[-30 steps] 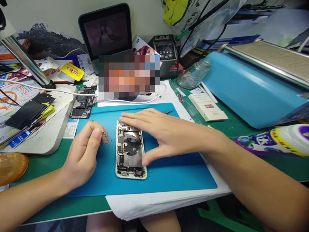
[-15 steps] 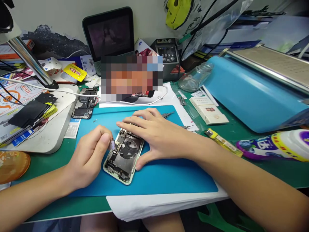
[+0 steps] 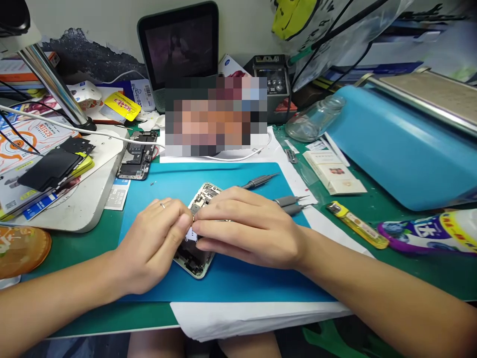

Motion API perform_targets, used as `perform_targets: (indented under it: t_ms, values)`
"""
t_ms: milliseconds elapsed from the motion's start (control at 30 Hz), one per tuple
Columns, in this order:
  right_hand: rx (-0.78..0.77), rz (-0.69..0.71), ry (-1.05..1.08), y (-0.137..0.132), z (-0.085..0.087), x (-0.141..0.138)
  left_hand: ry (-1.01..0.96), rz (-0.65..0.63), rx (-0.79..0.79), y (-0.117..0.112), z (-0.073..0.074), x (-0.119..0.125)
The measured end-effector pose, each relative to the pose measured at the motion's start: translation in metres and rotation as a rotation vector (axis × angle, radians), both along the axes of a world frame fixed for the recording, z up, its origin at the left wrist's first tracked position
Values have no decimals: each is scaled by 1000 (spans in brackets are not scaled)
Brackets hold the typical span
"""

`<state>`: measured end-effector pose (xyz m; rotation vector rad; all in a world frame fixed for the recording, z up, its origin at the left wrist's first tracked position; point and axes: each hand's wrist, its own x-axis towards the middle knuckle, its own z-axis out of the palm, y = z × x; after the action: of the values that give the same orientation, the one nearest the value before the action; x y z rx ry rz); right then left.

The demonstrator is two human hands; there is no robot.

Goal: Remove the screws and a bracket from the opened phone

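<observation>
One small part [image 3: 191, 235] pinched in left hand [image 3: 151, 246] over open phone [image 3: 196, 261] — right hand [image 3: 253, 228] alongside, fingers bunched, hold unclear; delicate handling step, next move likely wants steady fingertips.

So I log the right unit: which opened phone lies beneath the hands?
The pale-rimmed phone on the blue mat, partly covered by the left hand and right hand. The dark-rimmed phone lies by the mat's far-left corner, neither hand over it.
</observation>
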<state>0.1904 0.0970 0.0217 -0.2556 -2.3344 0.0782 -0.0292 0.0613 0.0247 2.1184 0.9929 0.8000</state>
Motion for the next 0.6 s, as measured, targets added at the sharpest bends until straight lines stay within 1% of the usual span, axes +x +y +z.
perform_targets:
  t_ms: [100, 300, 600]
  values:
    - [-22, 1, 2, -1, 0, 0, 2, -3, -7, 0, -1, 0]
    - [-139, 36, 87, -1, -6, -2, 9, -27, -14, 1, -2, -1]
    - [-134, 49, 66, 1, -8, -4, 24, -56, 1, 2, -2, -2]
